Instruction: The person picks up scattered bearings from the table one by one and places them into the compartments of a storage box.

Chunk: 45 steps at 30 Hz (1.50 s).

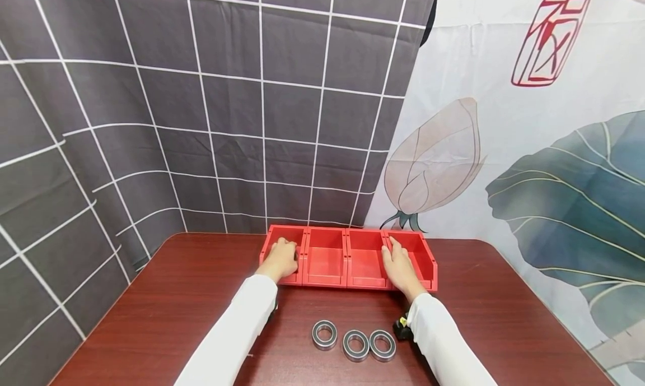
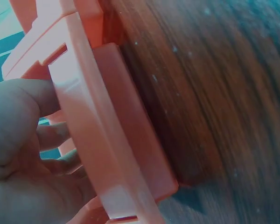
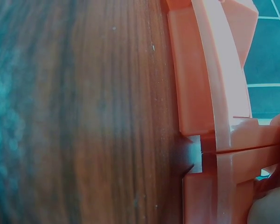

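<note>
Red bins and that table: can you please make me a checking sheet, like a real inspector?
Surface: brown wood-grain table.
Job's things: four red bins in a row; three bearings lie flat nearer the person.
Clutter: nothing seen.
Hands: left hand inside the leftmost bin, anything held hidden; right hand where the two rightmost bins meet.
Cables: nothing seen.
Surroundings: dark grid cloth; white cloth with printed bud and leaf.

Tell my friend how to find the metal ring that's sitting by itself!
On the brown table, find the row of red bins by the far edge. In front of them lie three gray metal rings. Pick the leftmost ring: the other two sit close together, but it sits apart, slightly nearer the bins.
</note>
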Each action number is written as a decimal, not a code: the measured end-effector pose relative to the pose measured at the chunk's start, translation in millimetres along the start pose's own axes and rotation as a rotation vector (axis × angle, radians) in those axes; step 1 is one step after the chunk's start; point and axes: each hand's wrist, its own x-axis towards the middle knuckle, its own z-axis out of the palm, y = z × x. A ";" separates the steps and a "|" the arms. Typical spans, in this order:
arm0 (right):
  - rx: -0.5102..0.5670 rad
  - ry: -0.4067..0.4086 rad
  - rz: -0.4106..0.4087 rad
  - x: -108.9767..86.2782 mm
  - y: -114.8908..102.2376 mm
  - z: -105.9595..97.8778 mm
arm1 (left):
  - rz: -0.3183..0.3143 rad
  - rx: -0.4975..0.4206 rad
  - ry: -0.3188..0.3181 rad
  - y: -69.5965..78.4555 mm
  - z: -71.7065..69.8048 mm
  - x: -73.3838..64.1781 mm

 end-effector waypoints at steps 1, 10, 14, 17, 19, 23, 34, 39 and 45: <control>0.000 0.000 -0.002 -0.1 0.2 -0.1 | 0.001 -0.008 0.005 0.0 -0.4 -0.6; -0.003 0.002 -0.005 0.0 2.4 -0.7 | 0.033 -0.034 0.082 4.1 -8.6 -9.6; -0.004 0.009 -0.011 0.5 2.0 -1.4 | 0.033 -0.058 0.079 7.4 -14.4 -14.0; 0.001 0.008 -0.010 0.4 1.7 -1.6 | 0.033 -0.068 0.076 8.4 -16.7 -16.5; 0.001 0.005 -0.007 0.3 2.0 -1.3 | 0.037 -0.075 0.083 8.4 -17.4 -18.5; -0.004 0.002 -0.006 0.6 3.0 -0.7 | 0.059 -0.087 0.109 8.0 -18.3 -24.6; 0.002 0.003 -0.012 1.4 2.5 -1.0 | 0.118 -0.089 0.161 9.2 -24.8 -39.3; 0.005 -0.003 -0.004 0.9 1.9 -1.0 | 0.109 -0.128 0.149 8.3 -24.3 -42.2; 0.008 -0.013 0.010 -0.2 3.2 0.3 | 0.151 -0.154 0.182 5.3 -19.6 -50.1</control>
